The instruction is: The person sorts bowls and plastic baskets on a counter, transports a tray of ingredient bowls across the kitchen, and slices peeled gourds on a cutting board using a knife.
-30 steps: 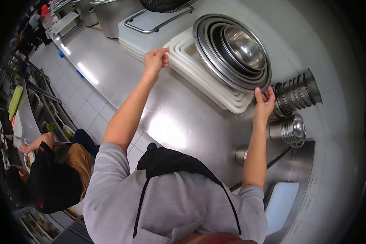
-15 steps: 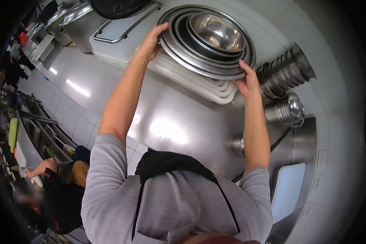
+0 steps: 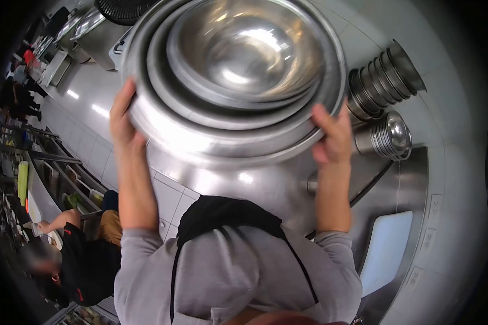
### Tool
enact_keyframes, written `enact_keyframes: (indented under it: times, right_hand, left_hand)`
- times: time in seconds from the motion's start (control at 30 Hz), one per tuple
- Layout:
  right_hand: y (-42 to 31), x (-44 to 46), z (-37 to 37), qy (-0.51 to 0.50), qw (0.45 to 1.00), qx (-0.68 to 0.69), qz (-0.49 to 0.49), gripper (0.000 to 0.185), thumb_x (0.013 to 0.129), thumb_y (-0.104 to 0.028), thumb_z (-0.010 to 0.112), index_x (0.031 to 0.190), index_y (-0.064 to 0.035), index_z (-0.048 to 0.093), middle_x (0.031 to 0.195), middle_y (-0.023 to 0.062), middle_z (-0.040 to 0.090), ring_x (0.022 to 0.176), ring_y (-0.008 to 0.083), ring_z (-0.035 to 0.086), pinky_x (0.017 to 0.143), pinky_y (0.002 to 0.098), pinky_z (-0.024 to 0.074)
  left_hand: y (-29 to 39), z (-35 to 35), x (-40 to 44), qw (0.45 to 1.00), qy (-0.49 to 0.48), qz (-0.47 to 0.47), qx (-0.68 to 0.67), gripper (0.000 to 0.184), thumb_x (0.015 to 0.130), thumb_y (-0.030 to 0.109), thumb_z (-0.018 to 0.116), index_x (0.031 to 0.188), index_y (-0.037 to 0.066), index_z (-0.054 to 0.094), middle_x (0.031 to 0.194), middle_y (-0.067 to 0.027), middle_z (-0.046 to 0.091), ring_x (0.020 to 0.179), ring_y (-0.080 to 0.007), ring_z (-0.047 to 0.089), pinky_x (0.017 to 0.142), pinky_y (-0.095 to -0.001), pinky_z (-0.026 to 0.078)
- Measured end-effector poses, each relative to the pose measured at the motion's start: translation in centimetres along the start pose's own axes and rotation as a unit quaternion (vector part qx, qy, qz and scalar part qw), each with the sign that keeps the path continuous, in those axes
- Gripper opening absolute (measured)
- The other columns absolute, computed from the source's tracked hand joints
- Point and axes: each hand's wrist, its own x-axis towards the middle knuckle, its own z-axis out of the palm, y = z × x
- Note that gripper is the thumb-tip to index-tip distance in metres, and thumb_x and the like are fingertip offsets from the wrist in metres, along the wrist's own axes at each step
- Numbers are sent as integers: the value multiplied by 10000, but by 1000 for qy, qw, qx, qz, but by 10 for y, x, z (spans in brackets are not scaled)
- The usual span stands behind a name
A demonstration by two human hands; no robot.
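Fingers of the left hand and right hand are gripping nested metal bowls at left and right; stacked containers are sitting farther right.

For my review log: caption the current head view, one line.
Left hand and right hand hold nested steel bowls from opposite sides above a metal counter.

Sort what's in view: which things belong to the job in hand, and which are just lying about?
In the job:
- nested bowls
- left hand and right hand, gripping opposite sides

Just lying about:
- stacked metal containers
- pale board
- large pots
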Motion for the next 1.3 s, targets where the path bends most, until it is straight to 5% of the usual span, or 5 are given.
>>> enact_keyframes:
  times: [0.57, 0.7, 0.83, 1.03, 1.3]
  right_hand:
    - [170, -64, 18, -199, 961, -24, 192, 1006, 762, 38, 768, 1600, -107, 230, 1498, 80, 454, 1393, 212, 446, 1194, 379, 330]
    - [114, -35, 9, -272, 862, -252, 345, 768, 908, -236, 794, 1543, -99, 385, 1197, 77, 689, 981, 123, 663, 763, 278, 550]
    - [58, 49, -2, -246, 868, -396, 170, 215, 956, -222, 709, 1074, -53, 772, 798, 64, 728, 670, 100, 648, 646, 279, 544]
    - [73, 244, -78, -73, 568, -787, -228, 176, 925, -131, 623, 1039, -54, 733, 998, 178, 725, 912, 397, 698, 830, 485, 559]
    - [63, 304, -92, -205, 449, -863, -106, 259, 856, -105, 753, 1077, -46, 631, 1079, 177, 679, 1031, 415, 667, 894, 501, 540]
  left_hand:
    - [11, -195, -211, 972, 168, 123, 113, 445, 970, 113, 633, 1380, -30, 537, 1229, -183, 695, 1074, -299, 711, 975, -430, 578]
    - [11, -204, -204, 971, 172, 114, 121, 522, 971, 104, 630, 1452, -9, 463, 1298, -181, 657, 1121, -308, 689, 991, -425, 563]
    - [15, -205, -194, 972, 190, 90, 108, 535, 974, 137, 638, 1458, -5, 459, 1320, -179, 645, 1164, -313, 667, 1013, -431, 548]
    - [17, -205, -194, 972, 202, 73, 99, 521, 957, 137, 655, 1430, -14, 494, 1298, -187, 663, 1144, -321, 681, 1006, -444, 562]
    - [17, -197, -201, 958, 245, 75, 127, 525, 946, 188, 669, 1408, -14, 521, 1264, -177, 685, 1100, -307, 702, 994, -434, 569]
